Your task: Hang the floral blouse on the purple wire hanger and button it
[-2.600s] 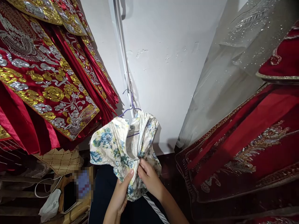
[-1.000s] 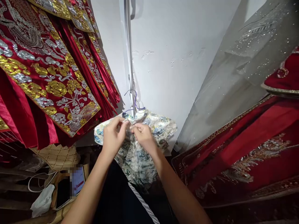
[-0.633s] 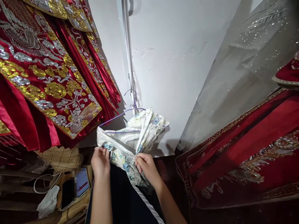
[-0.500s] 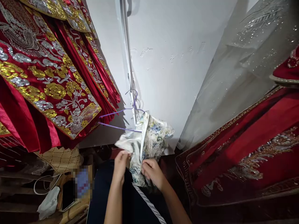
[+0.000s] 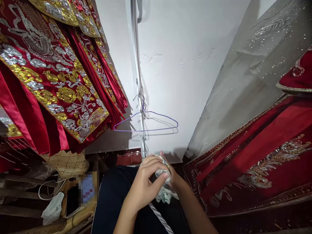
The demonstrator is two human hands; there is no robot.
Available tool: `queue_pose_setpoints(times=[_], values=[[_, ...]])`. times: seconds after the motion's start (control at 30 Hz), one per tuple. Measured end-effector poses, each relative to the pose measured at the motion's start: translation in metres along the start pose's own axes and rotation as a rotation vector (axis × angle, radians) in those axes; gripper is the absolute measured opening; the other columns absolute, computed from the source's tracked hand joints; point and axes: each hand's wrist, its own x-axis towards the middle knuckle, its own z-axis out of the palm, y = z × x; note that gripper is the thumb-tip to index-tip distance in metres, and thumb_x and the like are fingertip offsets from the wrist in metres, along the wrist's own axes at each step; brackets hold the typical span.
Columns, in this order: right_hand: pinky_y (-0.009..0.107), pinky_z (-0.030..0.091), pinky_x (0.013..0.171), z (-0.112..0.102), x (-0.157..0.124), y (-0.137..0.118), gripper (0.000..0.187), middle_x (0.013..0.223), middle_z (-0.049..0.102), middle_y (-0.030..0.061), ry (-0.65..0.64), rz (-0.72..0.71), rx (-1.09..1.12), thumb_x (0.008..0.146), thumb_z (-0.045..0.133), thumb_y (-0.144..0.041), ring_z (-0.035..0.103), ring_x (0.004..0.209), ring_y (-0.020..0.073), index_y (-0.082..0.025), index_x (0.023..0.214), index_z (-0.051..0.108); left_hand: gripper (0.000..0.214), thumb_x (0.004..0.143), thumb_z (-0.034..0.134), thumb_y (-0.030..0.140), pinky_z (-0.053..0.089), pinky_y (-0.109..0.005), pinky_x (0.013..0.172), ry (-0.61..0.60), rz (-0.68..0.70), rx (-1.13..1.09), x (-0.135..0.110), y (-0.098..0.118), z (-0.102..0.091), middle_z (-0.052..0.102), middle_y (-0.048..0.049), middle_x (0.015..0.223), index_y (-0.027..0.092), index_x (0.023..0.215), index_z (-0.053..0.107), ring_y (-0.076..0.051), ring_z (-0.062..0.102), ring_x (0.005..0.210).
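My left hand [image 5: 143, 187] is closed over a bunched floral garment [image 5: 162, 195], white with blue flowers, held low in front of me. My right hand [image 5: 174, 177] lies behind it, mostly hidden, fingers wrapped round the same bundle. Above the hands a thin purple wire hanger [image 5: 146, 122] hangs bare on a vertical metal pole [image 5: 137, 65] against the white wall.
Red robes with gold and silver embroidery [image 5: 48, 74] hang at the left. More red embroidered cloth [image 5: 255, 156] and a sheer sequined fabric [image 5: 255, 65] fill the right. A phone [image 5: 73, 198], cables and a white rag lie at lower left. A white cord [image 5: 161, 221] runs below my hands.
The floral garment came off the purple hanger and is now crumpled between my hands. The hanger swings bare on the pole. My hands dropped lower and closer together.
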Motion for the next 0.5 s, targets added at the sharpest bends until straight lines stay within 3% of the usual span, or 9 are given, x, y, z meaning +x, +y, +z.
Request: queue_pose_setpoints(times=[0.1, 0.23, 0.3, 0.4, 0.47, 0.5], values=[[0.041, 0.052, 0.075, 0.024, 0.002, -0.018, 0.067, 0.079, 0.067, 0.0107, -0.244, 0.195, 0.299, 0.087, 0.038, -0.079, 0.066, 0.093, 0.0294, -0.020, 0.091, 0.069, 0.021, 0.091, 0.062, 0.031, 0.040, -0.042, 0.106, -0.022, -0.018, 0.064, 0.004, 0.011, -0.022, 0.071, -0.0090, 0.106, 0.026, 0.107, 0.075, -0.029, 0.061, 0.109], [0.039, 0.052, 0.074, 0.043, 0.004, -0.035, 0.061, 0.079, 0.067, 0.0105, -0.374, 0.286, 0.349, 0.088, 0.042, -0.073, 0.068, 0.087, 0.0273, -0.018, 0.089, 0.066, 0.051, 0.092, 0.059, 0.046, 0.038, -0.042, 0.110, 0.104, -0.103, -0.054, 0.004, -0.005, -0.050, 0.063, -0.0105, 0.129, 0.026, 0.138, 0.057, -0.031, 0.054, 0.125], [0.037, 0.052, 0.076, 0.040, 0.003, -0.050, 0.055, 0.080, 0.068, 0.0092, -0.463, 0.350, 0.255, 0.082, 0.053, -0.070, 0.067, 0.084, 0.0250, -0.017, 0.086, 0.066, 0.052, 0.092, 0.052, 0.057, 0.041, -0.038, 0.106, 0.057, -0.188, -0.132, -0.002, -0.022, -0.058, 0.066, -0.0101, 0.122, 0.024, 0.131, 0.063, -0.030, 0.056, 0.119], [0.033, 0.051, 0.074, 0.021, 0.002, -0.085, 0.034, 0.085, 0.070, 0.0062, -0.650, 0.325, -0.092, 0.069, 0.077, -0.043, 0.066, 0.079, 0.0210, -0.016, 0.087, 0.069, 0.052, 0.092, 0.046, 0.064, 0.048, -0.032, 0.085, -0.117, -0.290, -0.039, -0.017, -0.046, -0.065, 0.070, -0.0077, 0.095, 0.019, 0.092, 0.073, -0.026, 0.060, 0.094], [0.029, 0.049, 0.066, 0.004, 0.007, -0.108, 0.021, 0.085, 0.070, 0.0046, -0.610, 0.160, -0.382, 0.066, 0.076, -0.026, 0.064, 0.075, 0.0195, -0.017, 0.085, 0.071, 0.051, 0.095, 0.045, 0.059, 0.043, -0.028, 0.071, -0.242, -0.298, 0.142, -0.026, -0.056, -0.074, 0.065, -0.0039, 0.079, 0.017, 0.074, 0.066, -0.020, 0.055, 0.076], [0.027, 0.047, 0.061, -0.004, 0.014, -0.118, 0.016, 0.083, 0.070, 0.0039, -0.504, 0.055, -0.499, 0.067, 0.072, -0.022, 0.063, 0.072, 0.0188, -0.018, 0.082, 0.071, 0.050, 0.096, 0.046, 0.057, 0.039, -0.026, 0.066, -0.287, -0.296, 0.244, -0.028, -0.059, -0.080, 0.062, -0.0020, 0.073, 0.017, 0.071, 0.062, -0.017, 0.052, 0.070]])
